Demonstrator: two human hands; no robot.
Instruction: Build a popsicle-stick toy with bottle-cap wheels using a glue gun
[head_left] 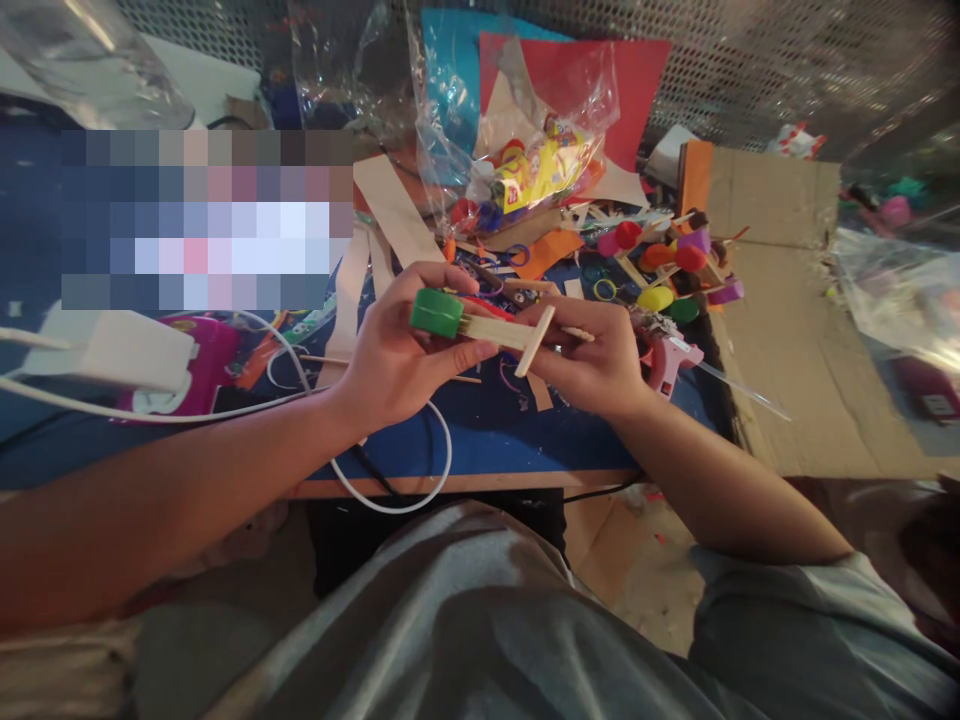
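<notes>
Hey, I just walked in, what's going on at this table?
A person is handling a small wooden-stick piece above a cluttered blue table. The left hand grips it near its green round end. The right hand is at the end with the crosspiece; its grip is partly hidden. A pink glue gun sits by the right wrist, with cardboard farther right.

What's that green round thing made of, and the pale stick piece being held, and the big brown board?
Green round thing: probably plastic; even colour, slight sheen. Pale stick piece: likely wood; matte, looks unpainted, with straight flat strips. Big brown board: looks like cardboard; dull, creased.
</notes>
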